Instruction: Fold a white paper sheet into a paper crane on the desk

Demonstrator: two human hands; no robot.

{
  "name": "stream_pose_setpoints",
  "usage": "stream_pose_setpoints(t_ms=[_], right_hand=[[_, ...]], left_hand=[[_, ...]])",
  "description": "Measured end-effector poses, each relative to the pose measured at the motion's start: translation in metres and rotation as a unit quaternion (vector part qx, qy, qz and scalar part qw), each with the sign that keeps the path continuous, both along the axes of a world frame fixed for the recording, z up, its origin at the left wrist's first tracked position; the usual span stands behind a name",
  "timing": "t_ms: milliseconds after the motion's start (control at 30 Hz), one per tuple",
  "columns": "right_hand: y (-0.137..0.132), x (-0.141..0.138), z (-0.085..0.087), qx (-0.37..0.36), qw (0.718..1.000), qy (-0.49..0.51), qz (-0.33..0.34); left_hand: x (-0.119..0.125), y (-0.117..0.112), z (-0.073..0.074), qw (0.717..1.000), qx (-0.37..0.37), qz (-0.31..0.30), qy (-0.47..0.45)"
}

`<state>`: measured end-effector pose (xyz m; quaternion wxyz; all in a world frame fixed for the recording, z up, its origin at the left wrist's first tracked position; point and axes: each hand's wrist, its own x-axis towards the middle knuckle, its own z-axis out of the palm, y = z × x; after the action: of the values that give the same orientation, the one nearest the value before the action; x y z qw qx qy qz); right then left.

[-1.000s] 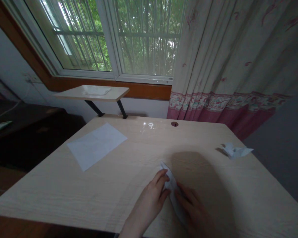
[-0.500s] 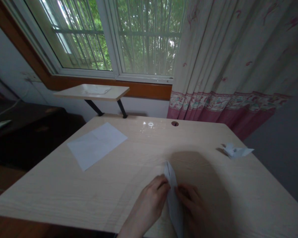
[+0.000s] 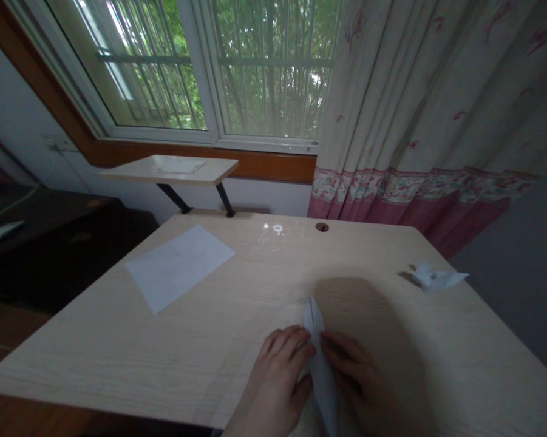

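Observation:
A narrow folded sheet of white paper (image 3: 322, 382) runs away from me over the near part of the desk, its far tip pointed and split by a slit. My left hand (image 3: 280, 373) grips its left edge, fingers bent and pressed together against the paper. From the other side, my right hand (image 3: 355, 370) pinches the right edge, thumb and fingers closed; part of it lies in shadow. The paper's near end runs out of view at the bottom.
A flat white sheet (image 3: 180, 267) lies on the desk (image 3: 255, 273) at left. Near the right edge sits a folded paper figure (image 3: 437, 277). A raised shelf (image 3: 200, 175) stands at the back left. A cable hole (image 3: 322, 227) is by the back edge.
My left hand's fingers have spread further along the paper's left edge, and its thumb now shows lower down. The right hand has shifted only slightly. Other things stay put.

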<state>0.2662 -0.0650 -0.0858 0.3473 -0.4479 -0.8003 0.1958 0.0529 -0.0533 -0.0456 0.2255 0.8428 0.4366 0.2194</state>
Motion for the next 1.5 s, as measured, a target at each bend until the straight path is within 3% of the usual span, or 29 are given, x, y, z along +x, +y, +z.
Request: stream_pose_setpoints(t_ms=[267, 500, 700, 800, 1233, 1500], right_hand=[[0.001, 0.001, 0.009, -0.068, 0.998, 0.009, 0.013], [0.011, -0.012, -0.002, -0.031, 0.996, 0.042, -0.074], [0.016, -0.023, 0.001, -0.114, 0.983, 0.044, -0.138], [0.017, -0.027, -0.001, -0.113, 0.981, 0.051, -0.15], [0.019, -0.029, -0.007, -0.079, 0.989, 0.019, -0.123], [0.023, -0.024, -0.004, -0.031, 0.988, -0.092, -0.119]], left_hand=[[0.005, 0.002, -0.009, 0.998, 0.059, 0.018, 0.006], [0.009, 0.012, -0.005, 0.996, 0.023, 0.077, -0.04], [0.022, 0.016, -0.012, 0.985, 0.023, 0.164, -0.038], [0.026, 0.014, -0.014, 0.982, 0.022, 0.185, -0.015], [0.018, 0.02, -0.014, 0.987, -0.033, 0.156, -0.034], [0.018, 0.02, -0.015, 0.987, -0.022, 0.155, -0.046]])
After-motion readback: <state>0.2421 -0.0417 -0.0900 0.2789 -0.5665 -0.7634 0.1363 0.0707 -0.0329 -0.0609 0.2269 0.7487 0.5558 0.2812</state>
